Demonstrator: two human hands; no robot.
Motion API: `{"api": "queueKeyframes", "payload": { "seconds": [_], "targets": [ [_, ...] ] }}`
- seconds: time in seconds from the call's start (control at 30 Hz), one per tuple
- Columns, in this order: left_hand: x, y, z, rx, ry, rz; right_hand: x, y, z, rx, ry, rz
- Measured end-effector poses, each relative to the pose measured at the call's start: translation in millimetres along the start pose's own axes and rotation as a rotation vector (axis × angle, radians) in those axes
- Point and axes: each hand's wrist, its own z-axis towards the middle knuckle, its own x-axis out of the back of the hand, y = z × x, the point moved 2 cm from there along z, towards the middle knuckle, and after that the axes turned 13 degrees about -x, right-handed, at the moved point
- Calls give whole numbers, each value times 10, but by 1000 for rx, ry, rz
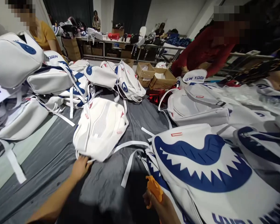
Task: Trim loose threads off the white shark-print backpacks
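Note:
A white backpack (107,124) lies on the grey cloth, its straps and mesh back facing up. My left hand (80,168) has its fingers closed on the near edge of this backpack. Low in the view, my right hand (154,200) is wrapped round an orange tool (154,187), whose tip points up and away. Just right of that hand lies a large white backpack (224,196) with a blue jagged-teeth print.
White bags (44,82) are piled on the left, more (198,105) on the right. Cardboard boxes (163,81) stand beyond the grey cloth (63,149). A person in red (205,53) leans in at the right; another in yellow (45,35) is at the left.

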Motion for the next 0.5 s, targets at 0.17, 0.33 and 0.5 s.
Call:
{"api": "queueKeyframes", "payload": {
  "seconds": [0.17,0.33,0.5],
  "targets": [
    [-153,-165,-2047,211,46,-106,-105,73,-338,-265,-112,330],
    [477,-337,-2764,729,129,-105,-490,532,-828,-458,-298,445],
    [561,-382,-2104,676,164,-57,-937,527,-1141,-98,-403,-40]
  ]
}}
